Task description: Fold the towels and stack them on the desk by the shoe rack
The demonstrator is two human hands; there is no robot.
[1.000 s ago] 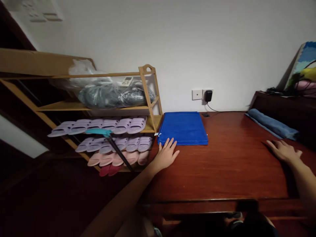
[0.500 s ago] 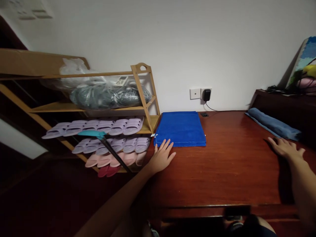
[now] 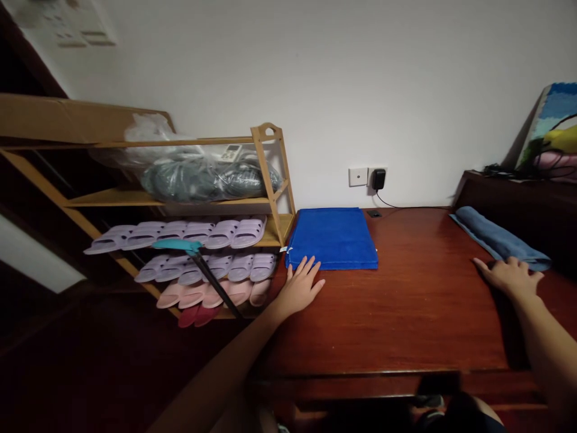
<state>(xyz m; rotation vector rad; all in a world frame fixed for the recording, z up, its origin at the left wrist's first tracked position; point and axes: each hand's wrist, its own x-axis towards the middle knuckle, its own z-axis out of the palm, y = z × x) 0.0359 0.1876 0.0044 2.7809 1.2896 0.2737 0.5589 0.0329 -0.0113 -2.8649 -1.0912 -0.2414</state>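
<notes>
A flat, folded blue cloth [image 3: 336, 237] lies on the reddish-brown wooden table [image 3: 396, 319], near the wall. My left hand [image 3: 300, 288] is spread at its front left corner, fingertips touching the front edge. On the right, a rolled grey-blue cloth [image 3: 500, 237] lies slantwise beside a dark raised surface. Just in front of this roll is my right hand [image 3: 511, 276], fingers apart and holding nothing; whether its fingertips touch the roll is unclear.
To the left stands a wooden rack [image 3: 265, 174] with several slippers [image 3: 247, 233] and a plastic-wrapped bundle [image 3: 193, 179]. A blue-topped pole [image 3: 216, 282] leans before it. A black plug [image 3: 378, 178] sits in the wall; its cable runs right.
My right hand has moved left, nearer the front of the rolled cloth. My left hand stays at the blue cloth's corner. The view has shifted slightly.
</notes>
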